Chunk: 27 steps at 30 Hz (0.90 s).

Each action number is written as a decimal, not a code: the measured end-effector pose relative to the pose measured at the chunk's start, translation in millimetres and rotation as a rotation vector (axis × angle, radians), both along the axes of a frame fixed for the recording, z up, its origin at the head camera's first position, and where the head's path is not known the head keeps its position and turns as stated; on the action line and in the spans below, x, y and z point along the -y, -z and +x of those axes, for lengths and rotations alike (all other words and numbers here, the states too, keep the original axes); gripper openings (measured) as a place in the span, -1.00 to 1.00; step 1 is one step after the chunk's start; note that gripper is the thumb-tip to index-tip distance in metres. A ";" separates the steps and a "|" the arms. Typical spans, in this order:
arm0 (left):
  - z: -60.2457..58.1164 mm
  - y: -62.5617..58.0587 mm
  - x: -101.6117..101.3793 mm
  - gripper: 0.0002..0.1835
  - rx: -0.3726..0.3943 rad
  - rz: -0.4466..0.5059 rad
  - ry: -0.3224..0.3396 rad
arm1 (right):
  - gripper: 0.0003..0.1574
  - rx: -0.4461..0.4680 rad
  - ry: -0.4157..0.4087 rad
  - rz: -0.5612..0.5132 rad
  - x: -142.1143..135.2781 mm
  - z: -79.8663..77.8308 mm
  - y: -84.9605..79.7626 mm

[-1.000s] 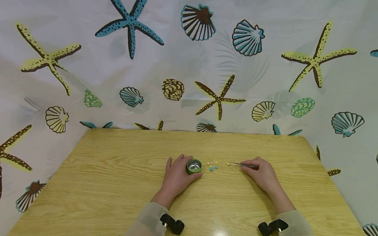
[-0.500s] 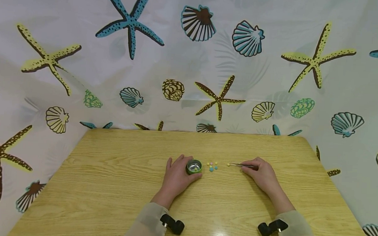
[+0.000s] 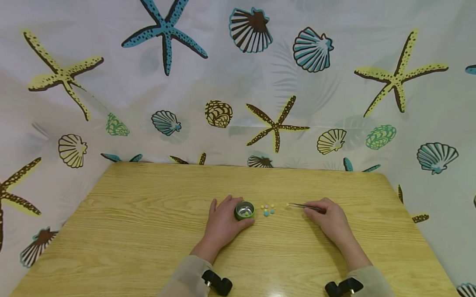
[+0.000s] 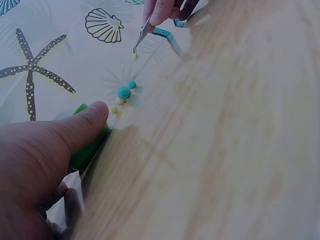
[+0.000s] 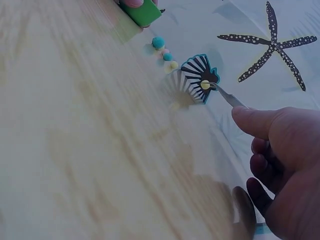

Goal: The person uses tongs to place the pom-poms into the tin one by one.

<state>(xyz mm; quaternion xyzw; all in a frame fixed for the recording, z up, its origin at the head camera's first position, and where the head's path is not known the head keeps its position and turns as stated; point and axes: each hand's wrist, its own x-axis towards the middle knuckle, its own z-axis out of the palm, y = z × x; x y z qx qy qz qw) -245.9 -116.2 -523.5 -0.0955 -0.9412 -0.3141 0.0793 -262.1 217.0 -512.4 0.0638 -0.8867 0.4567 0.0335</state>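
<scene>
In the head view my left hand (image 3: 224, 220) grips a small round green cup (image 3: 238, 216) with a shiny metal inside, its thumb along the near side. A small yellowish ball (image 3: 246, 214) lies in the cup. To the right, my right hand (image 3: 331, 218) pinches metal tweezers (image 3: 304, 206) between thumb and fingers. At their tips is a small yellow ball (image 5: 205, 85), which shows above its reflection on the tabletop in the right wrist view. Between the hands lies a cluster of several small balls, among them a larger blue ball (image 3: 266, 213) and a pink ball (image 3: 266, 206).
The wooden table (image 3: 159, 259) has a glossy surface. Behind and beside it hangs a white cloth (image 3: 209, 77) printed with starfish and shells. A black wrist mount (image 3: 217, 282) sits on the left sleeve, another mount (image 3: 343, 287) on the right.
The tweezer tips with the yellow ball have risen slightly from the tabletop. My left hand and the cup stay in place, and the cluster of balls lies as before.
</scene>
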 end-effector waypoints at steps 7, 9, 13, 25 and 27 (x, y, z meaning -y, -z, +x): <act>0.1 0.9 1.1 -0.22 -0.007 0.001 -0.001 | -0.71 -0.010 0.000 -0.013 7.3 -0.3 -2.9; 0.3 0.8 1.3 -0.22 -0.006 0.001 -0.001 | -0.72 -0.016 0.001 -0.012 9.9 0.1 -4.7; 0.4 0.9 1.7 -0.22 -0.009 0.003 -0.003 | -0.73 -0.027 0.000 -0.016 15.0 0.4 -8.3; 0.6 0.2 0.5 -0.23 0.000 0.007 -0.005 | -0.71 -0.014 -0.036 -0.058 37.5 1.2 -18.2; 0.6 -0.2 0.2 -0.22 -0.001 0.006 -0.005 | -0.71 -0.014 -0.039 -0.056 41.7 0.9 -19.5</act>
